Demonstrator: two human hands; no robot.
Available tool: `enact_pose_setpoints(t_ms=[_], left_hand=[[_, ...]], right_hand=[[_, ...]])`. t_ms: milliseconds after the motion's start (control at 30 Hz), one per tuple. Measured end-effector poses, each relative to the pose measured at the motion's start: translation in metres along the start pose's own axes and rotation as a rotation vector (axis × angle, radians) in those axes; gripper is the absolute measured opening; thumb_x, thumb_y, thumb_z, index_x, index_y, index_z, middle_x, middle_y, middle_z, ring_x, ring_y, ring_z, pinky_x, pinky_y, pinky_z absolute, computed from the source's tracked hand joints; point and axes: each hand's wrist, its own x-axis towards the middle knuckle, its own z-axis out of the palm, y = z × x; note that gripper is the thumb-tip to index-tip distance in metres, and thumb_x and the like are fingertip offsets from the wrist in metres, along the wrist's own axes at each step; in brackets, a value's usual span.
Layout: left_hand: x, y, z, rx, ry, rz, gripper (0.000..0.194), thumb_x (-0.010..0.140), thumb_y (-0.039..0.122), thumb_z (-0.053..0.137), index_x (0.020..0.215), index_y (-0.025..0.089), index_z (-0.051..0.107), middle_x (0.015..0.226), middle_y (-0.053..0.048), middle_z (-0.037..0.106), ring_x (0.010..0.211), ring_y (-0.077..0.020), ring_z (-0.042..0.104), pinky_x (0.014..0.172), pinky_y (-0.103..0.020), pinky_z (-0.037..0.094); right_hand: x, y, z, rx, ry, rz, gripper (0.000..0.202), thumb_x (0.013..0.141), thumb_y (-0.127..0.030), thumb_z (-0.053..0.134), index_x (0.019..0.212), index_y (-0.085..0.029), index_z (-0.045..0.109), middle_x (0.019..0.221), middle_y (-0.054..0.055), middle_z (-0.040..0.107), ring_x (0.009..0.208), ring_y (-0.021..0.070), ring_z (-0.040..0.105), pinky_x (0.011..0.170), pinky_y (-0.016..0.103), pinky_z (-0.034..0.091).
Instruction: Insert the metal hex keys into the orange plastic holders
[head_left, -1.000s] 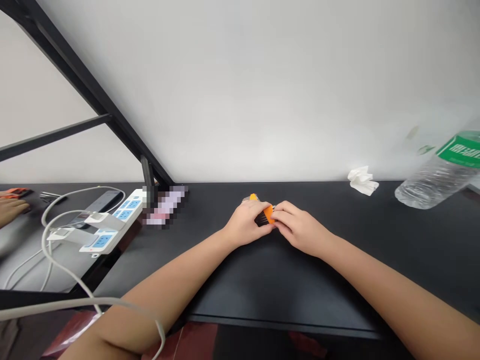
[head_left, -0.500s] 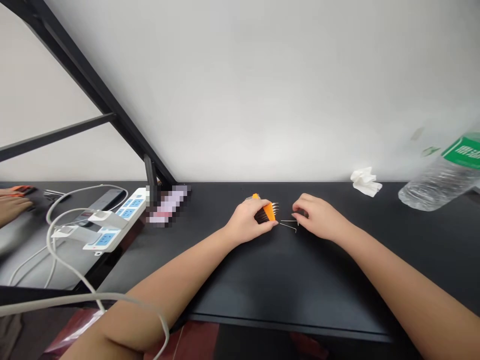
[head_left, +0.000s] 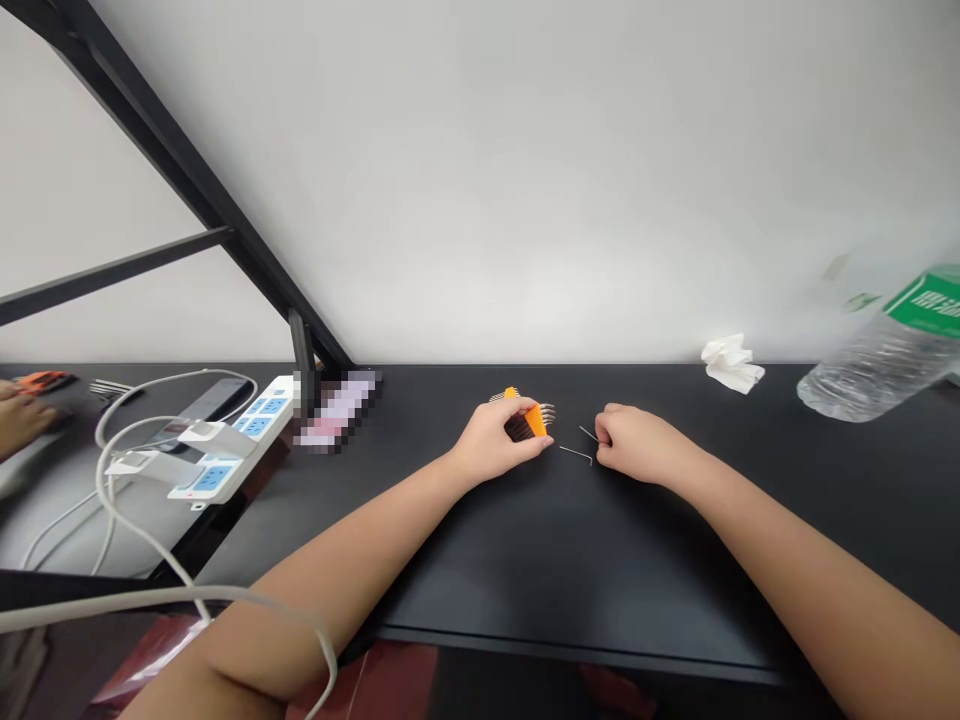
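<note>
My left hand (head_left: 496, 441) is closed around an orange hex key holder (head_left: 537, 420), with several silver hex keys (head_left: 548, 411) sticking out of it on the right side. Part of the holder is hidden by my fingers. To the right, my right hand (head_left: 631, 441) pinches one thin L-shaped hex key (head_left: 587, 433), its tip pointing left towards the holder; the bent end is covered by the fingers. Another loose hex key (head_left: 575, 454) lies on the black table (head_left: 570, 560) between the two hands.
A white power strip (head_left: 232, 435) with plugs and cables stands at left, beside a black metal frame (head_left: 191, 185). A co-worker's hand (head_left: 22, 420) shows at far left near an orange tool (head_left: 45, 381). Crumpled tissue (head_left: 733, 363) and a plastic bottle (head_left: 877, 350) are at right.
My right hand has closed on one of the two loose hex keys and turned it, its tip now raised. My left hand stays on the holder. The co-worker's hand has shifted.
</note>
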Motion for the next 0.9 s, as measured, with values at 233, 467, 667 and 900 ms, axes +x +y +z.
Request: enact_pose_setpoints(t_ms=[233,467,667,900], left_hand=[[0.000,-0.004,-0.002,0.081,0.038,0.052,0.046,0.076,0.043,0.082,0.113,0.020,0.068,0.106,-0.005,0.075,0.092,-0.0214,0.071,0.087,-0.037,0.058],[0.000,0.000,-0.001,0.089,0.036,0.065,0.043,0.076,0.042,0.081,0.111,0.020,0.068,0.103,-0.004,0.076,0.090,-0.0208,0.071,0.085,-0.035,0.058],[-0.001,-0.002,0.000,0.095,0.032,0.098,0.044,0.077,0.042,0.082,0.112,0.020,0.068,0.103,-0.003,0.075,0.087,-0.0193,0.070,0.082,-0.033,0.057],[-0.001,0.004,-0.004,0.132,-0.025,0.189,0.041,0.075,0.041,0.082,0.108,0.020,0.069,0.097,-0.004,0.076,0.085,-0.0200,0.070,0.082,-0.033,0.055]], right_hand=[[-0.002,-0.006,0.002,0.187,0.196,-0.300,0.014,0.081,-0.008,0.054,0.077,-0.021,0.052,0.078,0.000,0.057,0.068,0.0136,0.052,0.063,0.027,0.040],[-0.007,-0.013,0.002,0.262,0.335,-0.464,0.015,0.095,-0.014,0.051,0.089,-0.021,0.063,0.085,0.003,0.060,0.071,0.0138,0.054,0.066,0.027,0.043],[-0.008,-0.013,0.003,0.192,0.332,-0.502,0.020,0.103,-0.021,0.047,0.096,-0.020,0.066,0.088,0.005,0.062,0.074,0.0151,0.058,0.067,0.029,0.045],[-0.013,-0.014,-0.004,0.220,0.373,-0.595,0.024,0.105,-0.021,0.046,0.101,-0.020,0.069,0.097,0.007,0.064,0.079,0.0154,0.061,0.070,0.029,0.049]])
